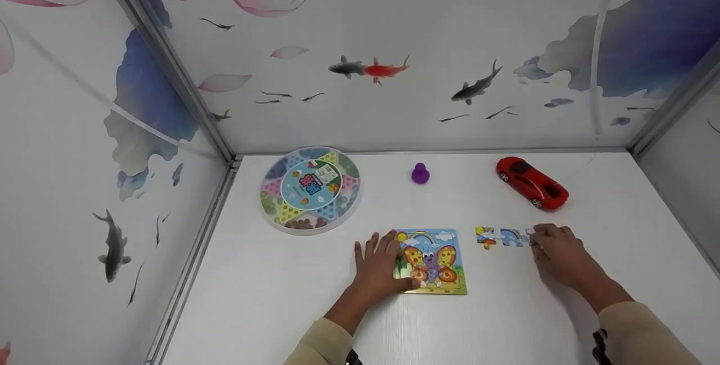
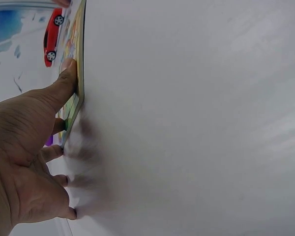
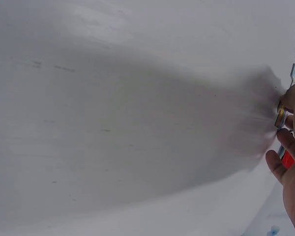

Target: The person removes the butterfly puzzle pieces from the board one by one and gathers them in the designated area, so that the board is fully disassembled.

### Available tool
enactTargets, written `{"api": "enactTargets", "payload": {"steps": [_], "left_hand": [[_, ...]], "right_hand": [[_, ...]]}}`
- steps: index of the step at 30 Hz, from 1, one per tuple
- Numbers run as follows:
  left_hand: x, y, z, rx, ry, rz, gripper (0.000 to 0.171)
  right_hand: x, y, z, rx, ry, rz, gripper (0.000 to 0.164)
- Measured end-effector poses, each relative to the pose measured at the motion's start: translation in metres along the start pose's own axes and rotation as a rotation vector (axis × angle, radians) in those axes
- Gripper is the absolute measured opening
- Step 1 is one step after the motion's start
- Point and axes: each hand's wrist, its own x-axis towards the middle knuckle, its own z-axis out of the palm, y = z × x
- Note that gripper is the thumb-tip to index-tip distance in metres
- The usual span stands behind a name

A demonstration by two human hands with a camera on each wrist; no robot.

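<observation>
In the head view a square butterfly jigsaw puzzle point(image 1: 430, 261) lies flat on the white table. My left hand point(image 1: 378, 268) rests at its left side with fingers spread, the thumb point(image 2: 65, 86) lying on the puzzle near its lower edge. Right of the puzzle is a short row of loose puzzle pieces: a yellow and red piece point(image 1: 485, 235), then a rainbow piece point(image 1: 511, 237). At the row's right end my right hand point(image 1: 565, 255) pinches a puzzle piece point(image 3: 280, 117) between thumb and fingers, close to the tabletop. My hand hides most of that piece in the head view.
A red toy car point(image 1: 531, 183) stands behind my right hand. A small purple knob-shaped object point(image 1: 420, 174) sits near the back edge. At the back left lies a round, clear-lidded board game box point(image 1: 311, 190). Printed walls point(image 1: 427, 112) enclose the table.
</observation>
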Motion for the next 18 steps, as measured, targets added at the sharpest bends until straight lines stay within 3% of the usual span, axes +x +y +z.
{"api": "enactTargets", "payload": {"steps": [10,15,18], "left_hand": [[-0.001,-0.001,-0.002,0.017,0.004,0.011,0.1],[-0.002,0.0,-0.003,0.017,0.008,0.015,0.092],[-0.002,0.0,-0.002,0.014,0.013,0.013,0.096]], "right_hand": [[0.0,-0.004,0.0,-0.007,0.053,-0.037,0.045],[0.006,-0.025,0.006,-0.029,0.09,-0.053,0.049],[0.014,-0.043,0.011,-0.024,0.104,-0.07,0.05]]}}
